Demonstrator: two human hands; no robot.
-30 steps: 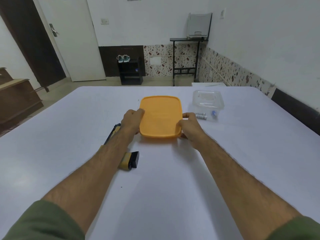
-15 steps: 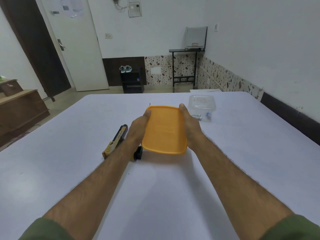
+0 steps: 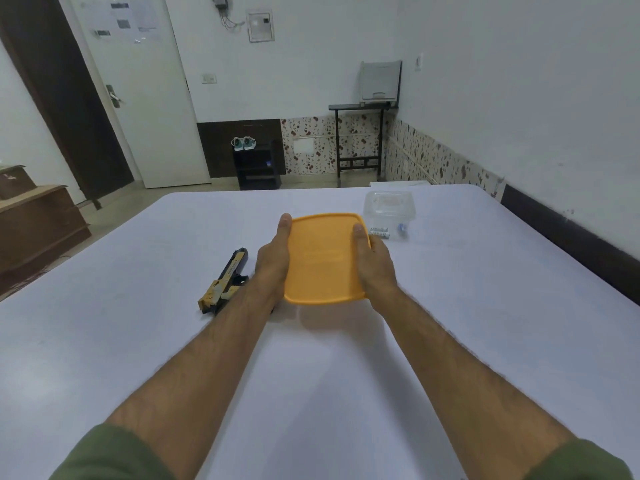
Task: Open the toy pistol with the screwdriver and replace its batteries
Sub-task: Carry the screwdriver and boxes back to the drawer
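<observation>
An orange plastic lid (image 3: 323, 258) is held above the white table (image 3: 138, 341), tilted toward me. My left hand (image 3: 273, 261) grips its left edge with the thumb on top. My right hand (image 3: 375, 263) grips its right edge the same way. The black and yellow toy pistol (image 3: 225, 280) lies on the table just left of my left wrist, its grip partly hidden behind my forearm. Behind the lid, at the right, sits a clear plastic container (image 3: 389, 209) with batteries (image 3: 379, 233) and a small blue item at its bottom. No screwdriver is visible.
The table's far edge runs just behind the clear container. Beyond it are a white door (image 3: 138, 98), a small black shoe stand (image 3: 258, 164) and a black side table (image 3: 360, 140). A wooden cabinet (image 3: 34, 223) stands at the left.
Both hands have lifted the orange lid off the table and drawn it toward me, thumbs now on top. My view has tilted upward, showing more of the back wall.
</observation>
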